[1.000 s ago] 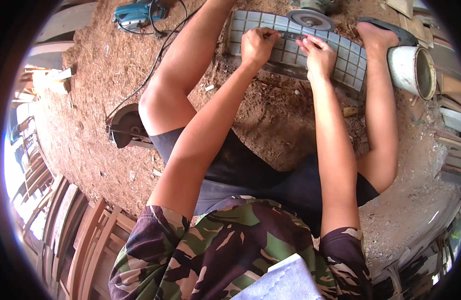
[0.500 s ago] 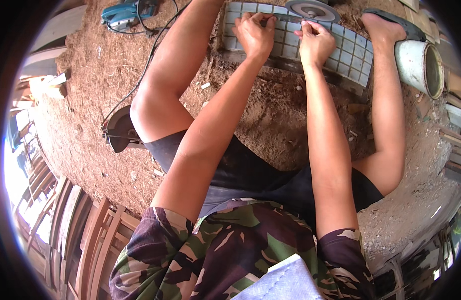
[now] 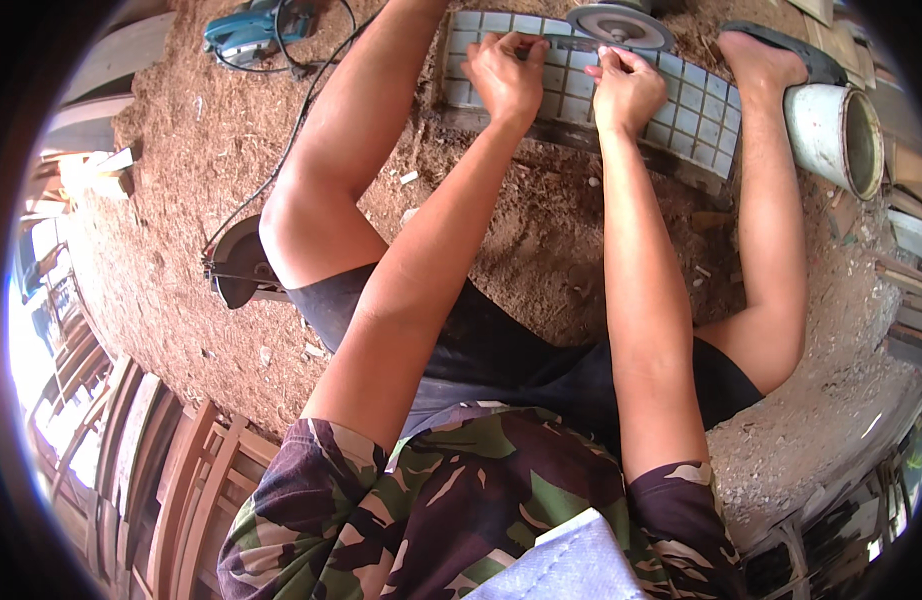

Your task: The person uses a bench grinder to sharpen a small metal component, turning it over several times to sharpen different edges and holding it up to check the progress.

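Both my hands pinch a thin, flat dark metal blade (image 3: pixel 573 44) that spans the gap between them. My left hand (image 3: pixel 504 75) closes its fingers and thumb on the left end. At the right end, my right hand (image 3: pixel 629 92) pinches with thumb and fingertips. Just beyond the blade is a round grinding wheel (image 3: pixel 621 27), pale on its face, cut off partly by the upper edge. The blade lies very close to its rim; contact I cannot tell. Beneath both hands is a board of white square tiles (image 3: pixel 689 112).
A white bucket (image 3: pixel 819 132) lies tipped beside my right foot. At the upper left sits a blue power tool (image 3: pixel 249 38) with a black cable (image 3: pixel 303 118). A circular saw blade (image 3: pixel 243 262) is by my left knee. Wooden frames (image 3: pixel 194 480) stack at lower left.
Both hands, with the blade still between them, appear slightly lower and to the left. The right hand's grip looks much the same, and the wheel shifts slightly in view too.
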Available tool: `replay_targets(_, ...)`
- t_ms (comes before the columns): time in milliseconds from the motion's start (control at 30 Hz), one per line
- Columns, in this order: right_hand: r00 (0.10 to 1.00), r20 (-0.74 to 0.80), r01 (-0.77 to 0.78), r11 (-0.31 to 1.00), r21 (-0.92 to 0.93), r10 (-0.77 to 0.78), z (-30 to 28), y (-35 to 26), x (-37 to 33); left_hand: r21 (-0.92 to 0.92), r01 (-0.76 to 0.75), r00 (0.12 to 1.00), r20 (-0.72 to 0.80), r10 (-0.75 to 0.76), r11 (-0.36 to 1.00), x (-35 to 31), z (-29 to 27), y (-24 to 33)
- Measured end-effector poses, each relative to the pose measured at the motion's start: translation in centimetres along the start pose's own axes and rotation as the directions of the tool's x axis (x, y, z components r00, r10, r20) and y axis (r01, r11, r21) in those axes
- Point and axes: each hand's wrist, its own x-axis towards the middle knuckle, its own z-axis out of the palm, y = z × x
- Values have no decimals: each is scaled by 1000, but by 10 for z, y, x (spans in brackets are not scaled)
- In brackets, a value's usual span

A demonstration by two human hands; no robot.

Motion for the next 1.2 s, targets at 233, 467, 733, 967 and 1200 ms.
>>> replay_targets(233,999,-15,-37,999,10,37,-1,0,2,43,30,999,37,-32,999,3,1,5)
replay_targets(467,999,-28,-19,1000,-11,19,-3,4,6,64,12,998,56,-16,998,7,4,7)
replay_targets(733,999,-32,-1,1000,-2,0,-10,5,11,103,31,991,123,-43,994,11,9,10)
replay_targets(967,998,-57,-2,1000,-16,1,-16,1,12,82,40,993,109,-49,996,9,15,16)
replay_targets(1200,999,-47,-8,1000,-9,8,-21,-2,13,89,69,990,118,-80,994,8,19,20)
